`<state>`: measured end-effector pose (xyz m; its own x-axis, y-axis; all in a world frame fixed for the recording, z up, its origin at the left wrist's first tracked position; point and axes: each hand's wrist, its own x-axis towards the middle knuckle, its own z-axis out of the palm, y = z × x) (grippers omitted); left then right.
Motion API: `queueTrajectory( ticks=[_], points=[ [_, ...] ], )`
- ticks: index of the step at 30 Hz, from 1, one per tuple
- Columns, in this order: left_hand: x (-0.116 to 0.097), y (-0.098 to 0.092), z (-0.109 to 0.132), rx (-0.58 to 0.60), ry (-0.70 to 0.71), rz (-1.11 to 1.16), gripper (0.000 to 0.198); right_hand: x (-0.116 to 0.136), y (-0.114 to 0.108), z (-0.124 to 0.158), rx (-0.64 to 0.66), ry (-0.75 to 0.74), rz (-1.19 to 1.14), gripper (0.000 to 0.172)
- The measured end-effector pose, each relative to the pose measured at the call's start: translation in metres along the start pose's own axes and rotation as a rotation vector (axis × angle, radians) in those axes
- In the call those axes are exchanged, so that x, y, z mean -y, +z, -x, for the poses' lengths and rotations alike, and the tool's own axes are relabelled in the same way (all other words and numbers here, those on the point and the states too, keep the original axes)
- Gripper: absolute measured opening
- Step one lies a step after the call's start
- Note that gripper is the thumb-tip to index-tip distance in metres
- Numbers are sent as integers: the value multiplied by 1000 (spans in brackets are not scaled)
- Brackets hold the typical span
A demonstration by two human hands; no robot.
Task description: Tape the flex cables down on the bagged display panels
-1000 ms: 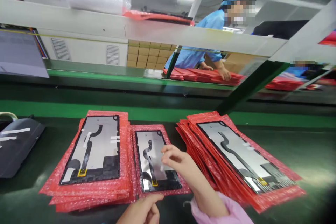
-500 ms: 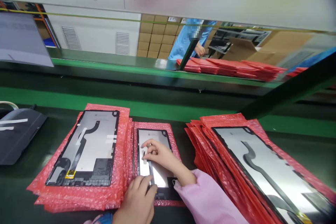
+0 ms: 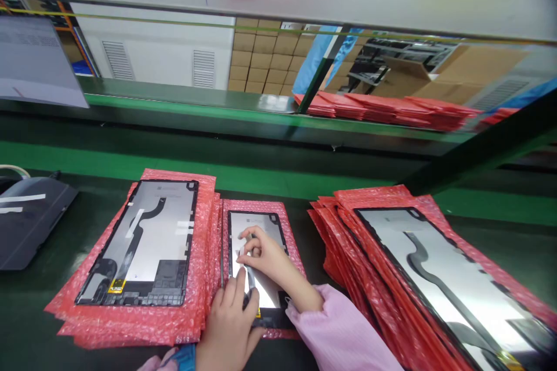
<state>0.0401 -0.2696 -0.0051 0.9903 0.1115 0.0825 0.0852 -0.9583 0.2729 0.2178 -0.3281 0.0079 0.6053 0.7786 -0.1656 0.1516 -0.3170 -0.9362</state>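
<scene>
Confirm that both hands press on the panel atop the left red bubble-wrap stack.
Wrong panel. The head view shows the left hand and right hand pressing on the smaller middle panel, beside that stack; the left stack's panel lies untouched.

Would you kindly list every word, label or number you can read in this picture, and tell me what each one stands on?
Nothing here reads clearly.
Grey sheet, upper left: faint printed lines, too blurred.
Left panel: tiny print near its top edge, too small.
Yellow tag on that panel: no legible marking.
Middle panel: no print shows.
Stacked cartons behind: white labels, too small.
</scene>
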Motion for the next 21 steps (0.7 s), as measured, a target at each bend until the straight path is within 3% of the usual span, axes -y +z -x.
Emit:
queueTrajectory(
  ticks=[7,14,18,21],
  points=[
    [0,4,2,29,33,-25,41,-8,3,-14,-153,-28,97,52],
    [-3,-1,2,-11,37,-34,43,0,13,-23,-485,-114,238,37],
    [1,-4,2,-47,34,-46,41,15,3,-1,-643,-139,197,28],
    [5,-2,5,-132,59,-40,35,21,-21,43,-774,-195,182,30]
  ],
)
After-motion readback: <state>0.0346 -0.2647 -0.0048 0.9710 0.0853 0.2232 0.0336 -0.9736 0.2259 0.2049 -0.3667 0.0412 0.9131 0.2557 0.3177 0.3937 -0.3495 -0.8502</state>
